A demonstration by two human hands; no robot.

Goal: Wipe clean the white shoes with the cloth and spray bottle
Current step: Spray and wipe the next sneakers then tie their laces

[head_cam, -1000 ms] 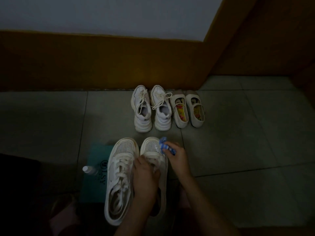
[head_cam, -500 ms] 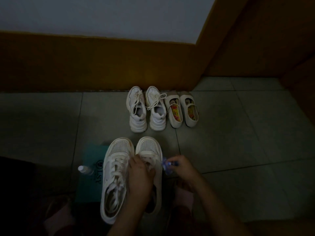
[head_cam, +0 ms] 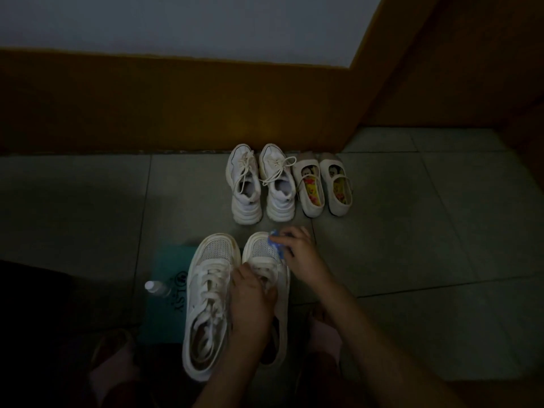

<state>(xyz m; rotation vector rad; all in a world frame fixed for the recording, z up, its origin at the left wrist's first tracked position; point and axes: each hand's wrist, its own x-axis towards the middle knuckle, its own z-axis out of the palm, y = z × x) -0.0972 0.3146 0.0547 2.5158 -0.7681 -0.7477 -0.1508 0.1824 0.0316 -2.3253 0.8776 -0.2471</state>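
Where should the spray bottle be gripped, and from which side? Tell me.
Grip the spray bottle round its slim body below the white cap, coming from above on its left: the laced shoe stands close on its right. Upright or lying, I cannot tell.

a grey-green tiled floor (head_cam: 412,231) carries white chunky lace-up sneakers (head_cam: 245,198) and cream strap flats (head_cam: 309,207) by the wall; nearer, white mesh-toed lace-up shoes (head_cam: 209,290), a flat teal bag (head_cam: 167,266), a small white-capped spray bottle (head_cam: 156,288) at its left edge.
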